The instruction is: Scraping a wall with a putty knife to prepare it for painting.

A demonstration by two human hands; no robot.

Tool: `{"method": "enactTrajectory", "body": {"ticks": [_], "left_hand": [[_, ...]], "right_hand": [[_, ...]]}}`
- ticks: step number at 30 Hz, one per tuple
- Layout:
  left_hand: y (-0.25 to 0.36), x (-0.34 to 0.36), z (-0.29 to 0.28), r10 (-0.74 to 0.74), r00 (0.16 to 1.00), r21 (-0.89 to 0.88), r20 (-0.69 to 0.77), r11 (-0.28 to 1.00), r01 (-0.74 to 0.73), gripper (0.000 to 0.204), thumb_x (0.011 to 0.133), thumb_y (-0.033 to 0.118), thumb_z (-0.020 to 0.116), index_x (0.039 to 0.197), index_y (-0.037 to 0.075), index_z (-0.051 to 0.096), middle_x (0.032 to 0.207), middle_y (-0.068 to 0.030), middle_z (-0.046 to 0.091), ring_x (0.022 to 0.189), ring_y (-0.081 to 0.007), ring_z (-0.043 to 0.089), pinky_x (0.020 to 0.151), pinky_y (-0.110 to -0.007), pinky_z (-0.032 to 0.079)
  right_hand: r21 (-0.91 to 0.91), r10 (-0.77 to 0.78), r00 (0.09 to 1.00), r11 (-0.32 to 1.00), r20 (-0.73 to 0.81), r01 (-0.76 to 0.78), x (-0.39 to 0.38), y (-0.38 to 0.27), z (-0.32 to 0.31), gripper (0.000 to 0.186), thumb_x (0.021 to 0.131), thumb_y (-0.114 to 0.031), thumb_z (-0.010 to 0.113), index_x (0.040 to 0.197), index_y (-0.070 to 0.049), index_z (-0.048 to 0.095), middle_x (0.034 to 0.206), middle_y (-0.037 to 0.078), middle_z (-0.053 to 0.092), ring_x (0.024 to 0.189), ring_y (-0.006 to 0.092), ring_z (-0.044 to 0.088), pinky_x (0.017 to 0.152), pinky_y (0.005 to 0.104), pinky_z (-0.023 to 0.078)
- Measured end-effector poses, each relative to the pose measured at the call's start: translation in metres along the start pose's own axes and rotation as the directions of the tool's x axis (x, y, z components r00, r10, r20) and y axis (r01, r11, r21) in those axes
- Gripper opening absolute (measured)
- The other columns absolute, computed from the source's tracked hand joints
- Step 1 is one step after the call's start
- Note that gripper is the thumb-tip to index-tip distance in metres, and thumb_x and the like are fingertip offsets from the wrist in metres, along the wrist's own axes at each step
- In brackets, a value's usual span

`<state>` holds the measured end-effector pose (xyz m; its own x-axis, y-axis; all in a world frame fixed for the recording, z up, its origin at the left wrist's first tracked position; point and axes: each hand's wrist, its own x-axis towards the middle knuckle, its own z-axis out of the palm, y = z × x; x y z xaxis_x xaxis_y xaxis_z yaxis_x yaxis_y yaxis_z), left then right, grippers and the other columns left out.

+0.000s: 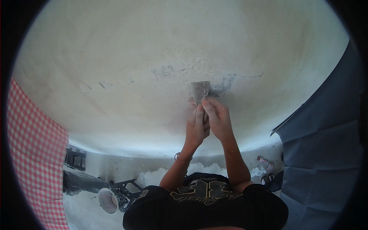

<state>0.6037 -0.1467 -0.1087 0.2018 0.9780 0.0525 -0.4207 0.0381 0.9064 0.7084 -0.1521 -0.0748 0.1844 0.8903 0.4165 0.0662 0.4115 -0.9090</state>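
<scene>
Scraper: putty knife (200, 91) with a flat, plaster-smeared blade, just right of frame centre, its wide edge pressed to the wall (153, 50) and pointing up.
Left grip: left hand (196, 128) is closed around the handle of the putty knife from below, fingers curled tight together, thumb side up; a thin band sits on its wrist.
Right grip: right hand (218, 119) is clamped on the same handle just beside the left hand, the two touching; its forefinger lies stretched up onto the back of the blade.
Handle: hidden inside the two hands, so its shape and colour cannot be told.
Wall: pale plastered surface filling the upper half of the frame, with a grey scraped patch (224, 82) and a thin crack line running right from the blade's edge, and smaller dark marks to the upper left of it.
Floor: grey, at the lower centre, with a heap of white powder (199, 168) near the foot of the wall.
Lower left: a white bucket (109, 200) beside dark tools, and a red-and-white checked cloth (34, 153) along the left rim.
Right edge: blue sheet (326, 153) hanging down.
Lower centre: black printed shirt (207, 209) of the person.
</scene>
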Motion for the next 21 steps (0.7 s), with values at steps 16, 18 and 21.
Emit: {"method": "enactTrajectory", "body": {"ticks": [16,18,21], "left_hand": [[-0.041,-0.003,0.014,0.398,0.886,0.408,0.239,0.787,-0.464,0.040,0.116,0.026,0.038,0.127,-0.004,0.061,0.104,-0.0174,0.071,0.093,-0.0235,0.069,0.083,-0.034,0.054],[-0.042,-0.005,0.022,0.452,0.871,0.413,0.193,0.768,-0.490,0.041,0.116,0.028,0.038,0.124,-0.004,0.063,0.103,-0.0152,0.072,0.089,-0.0194,0.069,0.079,-0.033,0.055],[-0.040,-0.008,0.020,0.443,0.878,0.388,0.183,0.788,-0.479,0.043,0.117,0.029,0.038,0.123,-0.004,0.063,0.100,-0.0133,0.071,0.086,-0.0168,0.068,0.075,-0.033,0.055]], "right_hand": [[-0.056,0.173,0.970,0.981,-0.172,-0.185,-0.002,0.027,-0.008,0.051,0.109,-0.042,0.059,0.082,0.001,0.064,0.069,0.007,0.061,0.067,0.0119,0.054,0.063,0.0323,0.046],[-0.061,0.166,0.970,0.982,-0.175,-0.179,-0.003,0.027,-0.009,0.051,0.109,-0.042,0.059,0.082,0.001,0.063,0.069,0.007,0.061,0.067,0.0121,0.053,0.063,0.0326,0.046],[-0.068,0.156,0.973,0.983,-0.172,-0.170,-0.006,0.033,-0.010,0.050,0.109,-0.042,0.060,0.082,0.001,0.063,0.068,0.007,0.060,0.066,0.0122,0.053,0.063,0.0324,0.046]]}}
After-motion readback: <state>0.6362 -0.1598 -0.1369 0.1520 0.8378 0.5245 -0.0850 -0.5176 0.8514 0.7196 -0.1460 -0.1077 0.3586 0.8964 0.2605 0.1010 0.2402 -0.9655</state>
